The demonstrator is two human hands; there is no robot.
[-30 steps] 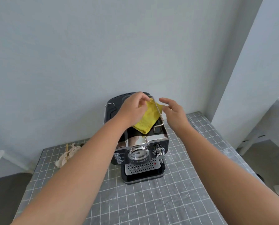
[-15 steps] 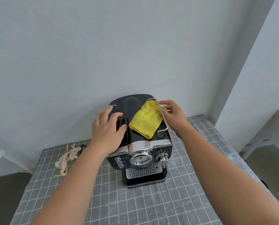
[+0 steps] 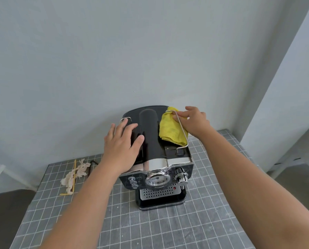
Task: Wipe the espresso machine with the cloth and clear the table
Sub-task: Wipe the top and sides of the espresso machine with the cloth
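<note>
A black and chrome espresso machine (image 3: 157, 159) stands on the grey grid-patterned table (image 3: 168, 227) against the wall. A folded yellow cloth (image 3: 170, 128) lies on the right side of its top, under the wire rail. My right hand (image 3: 195, 123) pinches the cloth's far edge at the machine's right rim. Flat on the left side of the machine's top rests my left hand (image 3: 122, 146), fingers spread and straight.
A crumpled whitish scrap (image 3: 74, 174) with a thin yellow stick (image 3: 74, 175) and a dark bent rod (image 3: 91, 165) lies on the table left of the machine. A white wall corner rises at the right. The floor drops off past both table sides.
My left hand let go of the cloth and moved left to lie flat on the machine's top. My right hand took hold of the cloth and drew it toward the right rim.
</note>
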